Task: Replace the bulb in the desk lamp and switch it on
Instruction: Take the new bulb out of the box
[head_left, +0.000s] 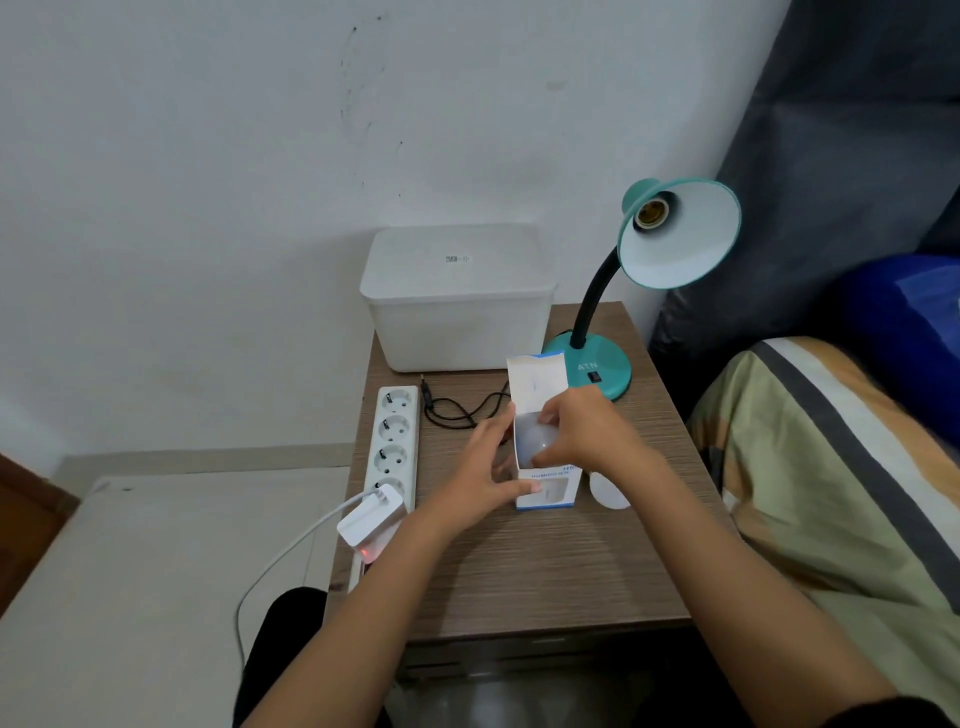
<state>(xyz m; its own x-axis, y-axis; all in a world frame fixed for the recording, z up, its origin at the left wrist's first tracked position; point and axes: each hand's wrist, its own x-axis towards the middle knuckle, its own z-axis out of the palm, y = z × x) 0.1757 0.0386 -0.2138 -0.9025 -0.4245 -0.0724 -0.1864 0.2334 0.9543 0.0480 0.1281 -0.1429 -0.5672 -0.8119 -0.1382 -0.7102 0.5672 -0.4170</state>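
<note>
On a wooden bedside table (519, 582), the left hand (488, 467) grips an upright white carton (545, 467); right hand (582, 431) fingers pinch the frosted bulb (532, 439) inside. Behind, a teal lamp (608, 364) marked "ATN", socket (652, 213) empty.

A scuffed white wall (208, 130) behind a wood-grain desk (545, 561); pale floor (130, 571), striped bed (831, 467) alongside.

A teal desk lamp (589, 364) stands at the bedside table's (545, 571) back right corner, socket (649, 214) empty. Mid-table, a white bulb (535, 440) sits inside an upright, opened white carton (545, 483); another bulb (609, 491) lies beside it.
</note>
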